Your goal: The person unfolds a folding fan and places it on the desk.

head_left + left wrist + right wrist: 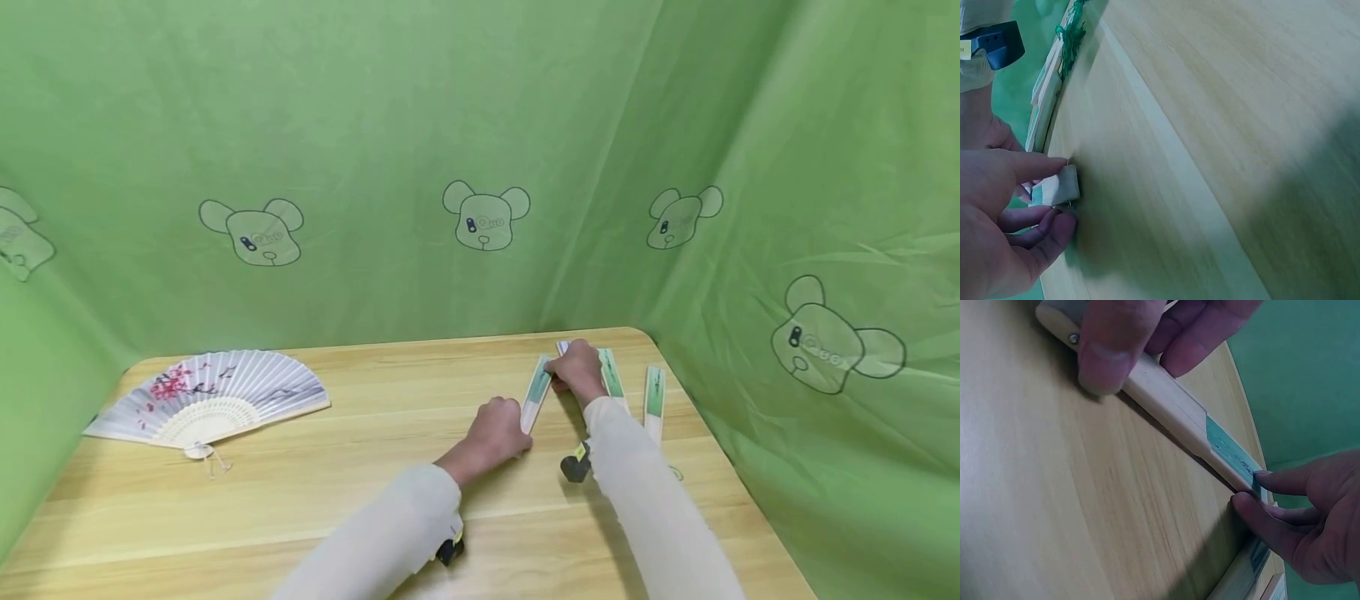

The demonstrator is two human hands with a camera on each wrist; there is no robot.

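A closed folding fan (536, 392) with a pale wooden handle and a green painted part lies slanted between both hands. My left hand (491, 437) pinches its near, riveted handle end between thumb and fingers. At the fan's far green end, my right hand (577, 371) holds it with thumb and fingertips. In the right wrist view the right hand (1329, 512) grips the green tip, while the left hand (1122, 337) is at the rivet end. Seen from the left wrist, the handle's blunt end (1069, 183) sits between the left fingertips.
Two more closed green fans, one partly behind the right arm (612, 375) and one farther right (655, 392), lie on the wooden table (375, 467). A pale bluish tip (562, 346) shows behind the right hand. An open white fan (277, 392) with pink blossoms spreads at left. Green curtains (375, 125) surround the table.
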